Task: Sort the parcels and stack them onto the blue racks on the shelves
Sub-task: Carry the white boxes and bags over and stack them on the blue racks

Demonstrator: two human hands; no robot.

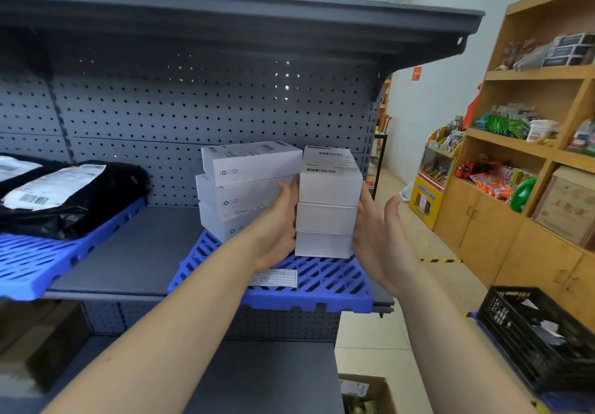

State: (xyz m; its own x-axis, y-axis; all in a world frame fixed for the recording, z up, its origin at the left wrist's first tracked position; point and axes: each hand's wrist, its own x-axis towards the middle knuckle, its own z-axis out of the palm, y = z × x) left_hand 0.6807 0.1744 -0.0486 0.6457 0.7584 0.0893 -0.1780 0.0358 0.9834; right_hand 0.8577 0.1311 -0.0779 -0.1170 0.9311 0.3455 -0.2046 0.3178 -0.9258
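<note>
Black bagged parcels (64, 201) with white labels lie on the left blue rack (38, 265); on the middle blue rack (322, 285) stand two stacks of white boxes, three high each; the left stack (238, 188) sits behind the left hand (277, 223), whose flat fingers press the left side of the right stack (326, 207); the right hand (376, 233) presses its opposite side, fingers straight, thumb spread; a wooden shelf unit (528, 143) and a black crate (521, 333) are at far right.

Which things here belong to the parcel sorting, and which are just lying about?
Job: right white box stack, between left hand and right hand; left white box stack; blue rack under them; black bagged parcels on the second blue rack.
Lying about: snacks on the wooden shelves; yellow display stand.
</note>
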